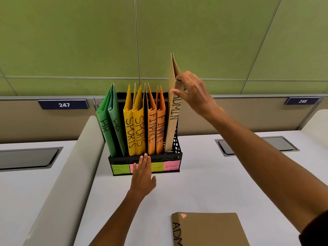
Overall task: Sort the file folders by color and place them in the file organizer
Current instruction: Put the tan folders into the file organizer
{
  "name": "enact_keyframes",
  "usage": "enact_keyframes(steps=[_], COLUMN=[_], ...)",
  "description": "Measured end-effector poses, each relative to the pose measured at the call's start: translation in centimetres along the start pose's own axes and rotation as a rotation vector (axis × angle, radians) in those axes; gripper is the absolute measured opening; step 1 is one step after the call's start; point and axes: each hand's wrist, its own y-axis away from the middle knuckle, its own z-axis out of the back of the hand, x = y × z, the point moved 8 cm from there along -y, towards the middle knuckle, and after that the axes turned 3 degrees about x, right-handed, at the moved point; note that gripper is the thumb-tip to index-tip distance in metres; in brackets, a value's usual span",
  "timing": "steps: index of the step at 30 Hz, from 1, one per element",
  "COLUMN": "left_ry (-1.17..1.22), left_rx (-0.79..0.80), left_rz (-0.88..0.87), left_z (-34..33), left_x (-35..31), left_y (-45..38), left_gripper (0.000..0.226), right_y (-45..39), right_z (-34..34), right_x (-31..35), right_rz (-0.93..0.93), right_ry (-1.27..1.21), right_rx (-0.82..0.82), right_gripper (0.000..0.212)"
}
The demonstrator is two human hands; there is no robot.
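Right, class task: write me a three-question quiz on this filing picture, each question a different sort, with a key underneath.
1. True or false: the brown ADMIN folder in the right hand is going into the rightmost slot of the black organizer.
2. Multiple choice: what does the left hand rest against? A) the green HR folders B) the organizer's front edge C) the second ADMIN folder lying on the desk
3. Fill in: between the yellow SPORTS folders and the raised ADMIN folder stand two orange folders marked ____.

Key: 1 true; 2 B; 3 FINANCE
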Motion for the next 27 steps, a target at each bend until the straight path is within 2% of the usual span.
enact_keyframes(steps=[12,20,24,27], left_ry=[-0.048,-0.031,-0.043,-0.074], left_rx=[0.043,0.056,0.088,0.137], left_rz=[0.024,0.017,0.029,0.046], left_z=[0.0,0.2,0.2,0.2], left_x=[-0.2,-0.1,0.0,0.0], left_y=[-0.1,-0.2,-0.3,-0.3], left_gripper=[0.085,0.086,0.086,0.088], right_y=[2.7,5.3,6.4,6.6], right_z=[-2.1,-7.6,-8.2,-8.6], right_x=[0.5,1.5,0.9,1.0], right_rz=[0.014,0.022,-0.063,-0.081], right_ry=[-0.008,-0.002,0.003,0.017], right_rx=[0.041,0.236,0.234,0.272], right_gripper=[0.037,0.037,0.041,0.051])
